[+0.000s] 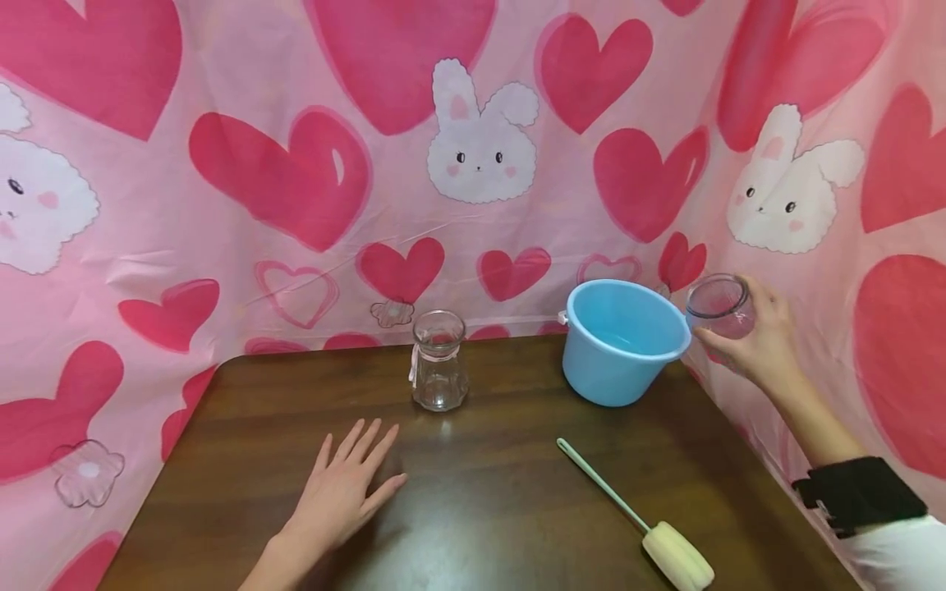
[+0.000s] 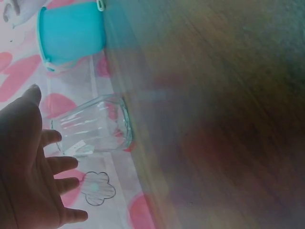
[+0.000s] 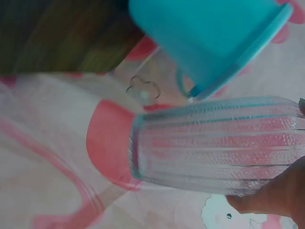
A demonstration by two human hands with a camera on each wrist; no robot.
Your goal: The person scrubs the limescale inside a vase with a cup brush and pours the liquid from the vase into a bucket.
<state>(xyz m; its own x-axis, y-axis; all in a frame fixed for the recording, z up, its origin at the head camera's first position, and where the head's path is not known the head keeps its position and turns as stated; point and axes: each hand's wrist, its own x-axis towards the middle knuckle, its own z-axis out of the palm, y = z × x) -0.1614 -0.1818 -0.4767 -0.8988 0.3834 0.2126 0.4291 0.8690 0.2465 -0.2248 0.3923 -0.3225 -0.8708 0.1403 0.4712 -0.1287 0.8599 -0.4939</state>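
At the right, my right hand grips a clear ribbed glass vase near its mouth. That vase hangs beside the rim of a light blue bucket, past the table's right edge. In the right wrist view, the fingers and thumb lie at the vase's upper end. My left hand is spread palm down over the table's left part, fingers extended and holding nothing. Just beyond its fingertips stands a second clear glass vase, upright, with a pink ribbon round its neck.
A sponge brush with a thin pale green handle lies on the brown wooden table at front right. Behind the table and along its sides hangs a pink cloth printed with hearts and rabbits.
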